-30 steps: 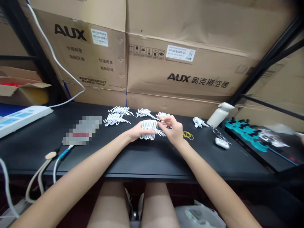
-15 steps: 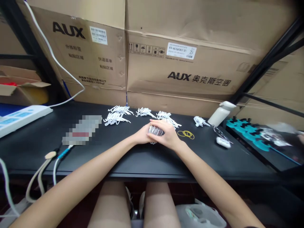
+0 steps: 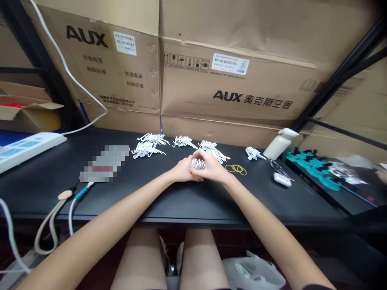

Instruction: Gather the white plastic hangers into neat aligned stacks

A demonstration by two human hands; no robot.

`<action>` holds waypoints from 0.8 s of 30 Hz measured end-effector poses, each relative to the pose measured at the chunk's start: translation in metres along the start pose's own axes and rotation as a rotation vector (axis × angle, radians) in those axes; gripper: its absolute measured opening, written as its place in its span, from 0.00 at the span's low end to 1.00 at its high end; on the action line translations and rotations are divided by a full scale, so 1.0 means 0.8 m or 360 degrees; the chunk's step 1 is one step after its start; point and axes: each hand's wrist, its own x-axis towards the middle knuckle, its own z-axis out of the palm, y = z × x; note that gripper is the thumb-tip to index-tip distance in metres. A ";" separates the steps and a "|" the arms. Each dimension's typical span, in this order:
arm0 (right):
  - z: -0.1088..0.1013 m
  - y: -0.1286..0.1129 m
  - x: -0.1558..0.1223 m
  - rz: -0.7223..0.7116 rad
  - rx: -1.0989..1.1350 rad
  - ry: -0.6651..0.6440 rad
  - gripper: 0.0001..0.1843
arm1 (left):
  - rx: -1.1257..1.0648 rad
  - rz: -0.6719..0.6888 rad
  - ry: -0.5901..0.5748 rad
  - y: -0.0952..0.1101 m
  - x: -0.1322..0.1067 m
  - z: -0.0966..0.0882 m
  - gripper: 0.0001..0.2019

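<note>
A bundle of white wire hooks (image 3: pixel 198 164) is between my two hands above the black table (image 3: pixel 184 205). My left hand (image 3: pixel 182 170) is closed around the bundle's left side. Curled over its right side and top is my right hand (image 3: pixel 211 167), also closed. The hook ends show in the gap between my hands; the rest of the bundle is hidden. Beyond my hands lie loose piles of white hooks, one at the left (image 3: pixel 148 145), one in the middle (image 3: pixel 183 141) and one at the right (image 3: pixel 213 151). Yellow rubber bands (image 3: pixel 237 169) rest beside my right wrist.
A small bunch of hooks (image 3: pixel 253 153) lies near a white bottle (image 3: pixel 279 143). Close by is a white case (image 3: pixel 282 180). Leftward are a blurred-out flat device (image 3: pixel 105 164) with a cable and a power strip (image 3: pixel 30 149). Large cardboard boxes (image 3: pixel 226 84) stand behind.
My hands have shifted their hold and turned the bundle a little, so more white hook ends face up. The part that hung below my hands is now out of sight.
</note>
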 end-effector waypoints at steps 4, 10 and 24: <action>-0.001 0.017 0.002 0.0206 0.0365 0.0152 0.17 | 0.0121 0.0125 -0.0050 -0.008 0.004 -0.009 0.32; -0.005 0.028 0.003 0.0205 0.0584 0.0669 0.11 | -0.0170 0.0011 0.0010 -0.009 0.006 -0.017 0.27; -0.003 0.030 -0.004 -0.0099 0.0046 0.0342 0.07 | -0.0461 -0.0121 0.0120 -0.003 0.003 -0.017 0.25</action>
